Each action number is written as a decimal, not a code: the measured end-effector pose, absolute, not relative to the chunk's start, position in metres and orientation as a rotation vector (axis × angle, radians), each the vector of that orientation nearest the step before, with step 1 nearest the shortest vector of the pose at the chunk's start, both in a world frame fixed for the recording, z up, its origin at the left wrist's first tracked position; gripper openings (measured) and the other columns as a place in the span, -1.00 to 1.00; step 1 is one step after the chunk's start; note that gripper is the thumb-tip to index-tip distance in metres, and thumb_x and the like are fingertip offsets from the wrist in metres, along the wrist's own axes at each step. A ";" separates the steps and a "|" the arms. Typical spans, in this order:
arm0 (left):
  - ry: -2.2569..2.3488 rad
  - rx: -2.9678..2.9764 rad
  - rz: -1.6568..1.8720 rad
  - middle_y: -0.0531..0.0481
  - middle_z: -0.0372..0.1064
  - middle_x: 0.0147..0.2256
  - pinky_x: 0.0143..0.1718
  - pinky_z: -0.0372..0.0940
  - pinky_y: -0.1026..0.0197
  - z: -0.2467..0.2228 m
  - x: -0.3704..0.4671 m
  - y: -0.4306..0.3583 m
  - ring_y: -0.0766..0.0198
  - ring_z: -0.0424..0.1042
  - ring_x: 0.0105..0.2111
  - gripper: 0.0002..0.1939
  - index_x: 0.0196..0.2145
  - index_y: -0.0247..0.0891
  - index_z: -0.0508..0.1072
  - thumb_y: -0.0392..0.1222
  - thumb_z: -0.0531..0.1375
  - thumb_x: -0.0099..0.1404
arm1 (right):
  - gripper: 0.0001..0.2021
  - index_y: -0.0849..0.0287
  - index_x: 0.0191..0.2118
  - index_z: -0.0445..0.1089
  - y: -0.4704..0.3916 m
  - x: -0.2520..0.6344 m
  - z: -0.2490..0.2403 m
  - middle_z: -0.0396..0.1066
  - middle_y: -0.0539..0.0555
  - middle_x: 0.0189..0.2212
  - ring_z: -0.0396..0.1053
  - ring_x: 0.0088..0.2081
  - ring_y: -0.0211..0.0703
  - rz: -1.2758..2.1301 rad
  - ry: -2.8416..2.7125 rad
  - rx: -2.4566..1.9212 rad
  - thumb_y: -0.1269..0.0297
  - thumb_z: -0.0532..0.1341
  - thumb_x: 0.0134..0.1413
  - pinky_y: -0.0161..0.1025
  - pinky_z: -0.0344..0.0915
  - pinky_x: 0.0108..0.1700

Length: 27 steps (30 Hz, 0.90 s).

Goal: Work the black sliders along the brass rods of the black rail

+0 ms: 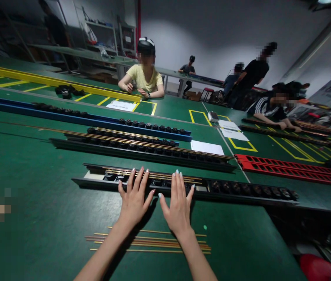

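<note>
A long black channel (253, 198) lies across the green table in front of me, holding black parts (229, 187) and thin brass-coloured rods (159, 176). My left hand (134, 199) rests palm down with spread fingertips over the rods and the channel's near wall. To its right, my right hand (178, 203) lies palm down, fingers stretched onto the rods, thumb apart. Neither hand is wrapped round anything. Several loose brass and copper-coloured rods (153, 244) lie on the table beneath my forearms.
Beyond are another black channel with rods (142, 151), a blue channel (101, 121), red slotted rails (294, 171) and white paper (207, 147). A person in a yellow shirt (146, 80) sits across the table (51, 218). More people are farther back.
</note>
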<state>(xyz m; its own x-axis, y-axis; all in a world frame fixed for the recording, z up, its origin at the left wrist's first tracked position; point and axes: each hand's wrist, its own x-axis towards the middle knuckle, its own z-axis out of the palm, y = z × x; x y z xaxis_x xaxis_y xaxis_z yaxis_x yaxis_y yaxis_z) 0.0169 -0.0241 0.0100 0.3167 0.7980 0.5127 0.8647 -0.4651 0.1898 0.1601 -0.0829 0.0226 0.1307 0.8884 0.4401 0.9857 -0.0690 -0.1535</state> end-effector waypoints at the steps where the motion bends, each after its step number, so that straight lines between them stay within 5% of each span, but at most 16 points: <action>1: -1.554 -2.449 -0.841 -0.09 0.00 0.30 0.25 -0.38 -0.27 0.010 0.017 -0.024 0.01 -0.11 0.31 -0.35 0.32 -0.14 -0.10 -0.04 0.02 0.35 | -0.33 0.28 0.37 -0.37 -0.083 0.160 0.023 -0.11 0.24 0.33 -0.19 0.35 -0.02 -0.319 -1.817 -1.994 0.10 -0.09 0.28 0.24 -0.39 0.28; 14: -1.550 -2.442 -0.847 -0.10 0.00 0.30 0.25 -0.37 -0.26 0.010 0.017 -0.024 0.00 -0.11 0.31 -0.34 0.33 -0.15 -0.10 -0.04 0.02 0.35 | -0.33 0.26 0.37 -0.43 -0.083 0.156 0.026 -0.09 0.24 0.33 -0.16 0.35 -0.04 -0.305 -1.817 -1.951 0.16 -0.08 0.29 0.21 -0.32 0.29; 27: -1.558 -2.445 -0.913 -0.15 0.00 0.30 0.25 -0.36 -0.27 0.011 0.018 -0.026 0.00 -0.11 0.31 -0.31 0.33 -0.11 -0.17 -0.04 0.03 0.35 | -0.38 0.22 0.36 -0.26 -0.078 0.160 0.018 -0.09 0.15 0.33 -0.22 0.36 -0.09 -0.285 -1.845 -1.992 0.09 -0.11 0.29 0.22 -0.44 0.30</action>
